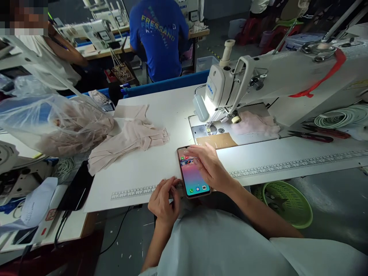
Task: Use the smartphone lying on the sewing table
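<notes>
A phone [193, 172] lies flat at the near edge of the white sewing table [161, 115], screen lit and facing up, its lower end reaching just past the table's front edge. The person's right hand [209, 166] lies over the right side of the phone, fingers loosely spread, with the fingertips touching the upper part of the screen; it grips nothing. The left hand [164, 199] sits at the table edge just left of the phone, fingers curled, the fingertips touching the phone's lower left side beside the printed ruler strip [135, 191]. I cannot tell whether it actually pinches the phone or only steadies it.

Farther back and to the left, a pile of pale pink fabric pieces [129, 140] lies on the table, well apart from the phone. Left of that sits a clear plastic bag [51, 122] stuffed with more pinkish cloth. To the far right stands a white sewing machine [247, 84], its lamp shining on the needle plate, with a pink fabric piece [255, 123] under its arm. Scissors [313, 135] lie farther right on the table. A green basket [287, 203] stands on the floor, near right. Across the room, a person in a blue shirt [159, 36] sits facing away.
</notes>
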A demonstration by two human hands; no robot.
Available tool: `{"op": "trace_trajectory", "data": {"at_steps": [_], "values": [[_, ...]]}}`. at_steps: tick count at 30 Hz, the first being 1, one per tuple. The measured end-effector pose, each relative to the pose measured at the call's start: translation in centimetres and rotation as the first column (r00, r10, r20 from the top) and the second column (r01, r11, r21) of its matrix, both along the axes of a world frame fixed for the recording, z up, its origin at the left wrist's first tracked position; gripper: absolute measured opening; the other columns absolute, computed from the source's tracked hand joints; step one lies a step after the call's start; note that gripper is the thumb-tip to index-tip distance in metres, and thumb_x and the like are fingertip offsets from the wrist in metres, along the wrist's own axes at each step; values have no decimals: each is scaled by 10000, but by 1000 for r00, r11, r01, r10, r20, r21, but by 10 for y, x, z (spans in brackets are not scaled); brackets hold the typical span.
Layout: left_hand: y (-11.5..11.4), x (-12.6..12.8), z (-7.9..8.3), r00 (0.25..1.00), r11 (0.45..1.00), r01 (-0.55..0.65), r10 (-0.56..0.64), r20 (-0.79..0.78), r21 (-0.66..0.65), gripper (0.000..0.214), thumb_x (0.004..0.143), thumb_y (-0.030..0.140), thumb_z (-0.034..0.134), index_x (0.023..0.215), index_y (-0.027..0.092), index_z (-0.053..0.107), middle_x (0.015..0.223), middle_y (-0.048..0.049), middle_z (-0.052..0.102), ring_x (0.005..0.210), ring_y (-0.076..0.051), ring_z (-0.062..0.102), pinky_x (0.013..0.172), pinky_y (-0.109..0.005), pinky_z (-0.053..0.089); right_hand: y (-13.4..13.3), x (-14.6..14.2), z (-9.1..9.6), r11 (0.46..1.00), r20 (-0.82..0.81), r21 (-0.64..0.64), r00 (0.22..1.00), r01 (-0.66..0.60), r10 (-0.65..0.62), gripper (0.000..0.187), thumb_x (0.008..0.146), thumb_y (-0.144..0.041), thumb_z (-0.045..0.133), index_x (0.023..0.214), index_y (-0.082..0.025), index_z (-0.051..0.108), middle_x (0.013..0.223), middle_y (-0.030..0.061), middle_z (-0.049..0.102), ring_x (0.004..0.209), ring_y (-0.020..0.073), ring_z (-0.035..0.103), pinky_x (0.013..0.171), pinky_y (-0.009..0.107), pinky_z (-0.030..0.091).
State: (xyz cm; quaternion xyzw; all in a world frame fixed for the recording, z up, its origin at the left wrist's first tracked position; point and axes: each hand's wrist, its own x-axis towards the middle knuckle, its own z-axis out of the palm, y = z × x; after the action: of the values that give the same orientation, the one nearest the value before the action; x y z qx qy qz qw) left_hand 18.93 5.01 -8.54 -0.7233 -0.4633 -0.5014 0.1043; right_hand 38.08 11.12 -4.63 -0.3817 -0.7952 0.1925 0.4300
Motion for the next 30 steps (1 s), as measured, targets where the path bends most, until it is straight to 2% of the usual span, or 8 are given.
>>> {"op": "trace_trajectory", "data": {"at_steps": [4,11,17,21,25,27,30], "values": [[0,0,-1,1000,1000,-4,4,0,9,379,863,-26,546,1199,139,601,873,-50,769,849,-164,727,877,-313,580,-2,8,-1,995,-20,21,995,96,-96,256,1082,-245,330,1297,-245,468,1221,66,654,1194,253,557,1155,629,245],[1,1,-2,1000,1000,0,0,8,12,379,867,-24,546,1203,144,597,871,-51,768,851,-163,731,861,-313,589,-13,31,-7,976,27,60,977,211,-213,256,1090,-265,336,1301,-252,480,1221,58,656,1232,268,542,1137,589,308],[1,2,0,1000,1000,1,-1,10,16,323,908,14,514,1187,147,609,863,-62,767,832,-172,730,826,-329,598,-21,45,-10,962,-10,54,964,266,-266,245,1094,-295,349,1286,-255,496,1156,55,688,1080,260,615,1072,539,402],[1,2,0,1000,1000,-9,9,5,13,315,912,23,511,1183,149,611,850,-55,765,825,-169,730,835,-325,596,-25,43,-3,976,-58,54,976,211,-208,242,1091,-280,361,1286,-255,503,1118,40,704,1116,241,608,1134,546,341],[1,2,-1,1000,1000,-3,3,6,22,337,889,5,530,1185,144,609,858,-58,765,829,-168,722,835,-326,594,-33,39,2,999,-116,10,992,51,-50,245,1077,-224,375,1290,-268,488,1030,1,723,1076,206,631,1200,559,221],[1,1,-1,1000,1000,-2,2,5,27,344,891,8,528,1197,144,606,860,-58,766,824,-169,720,811,-321,595,-38,36,1,999,-120,22,991,-49,51,248,1066,-197,368,1273,-265,486,991,-7,729,1108,205,622,1201,551,211],[1,1,0,1000,1000,-7,7,-2,28,332,910,26,514,1203,150,608,859,-58,765,811,-169,721,775,-310,593,-44,32,2,990,-111,71,985,-125,132,263,1047,-163,363,1255,-259,492,964,-10,733,1182,200,587,1192,519,235]]}}
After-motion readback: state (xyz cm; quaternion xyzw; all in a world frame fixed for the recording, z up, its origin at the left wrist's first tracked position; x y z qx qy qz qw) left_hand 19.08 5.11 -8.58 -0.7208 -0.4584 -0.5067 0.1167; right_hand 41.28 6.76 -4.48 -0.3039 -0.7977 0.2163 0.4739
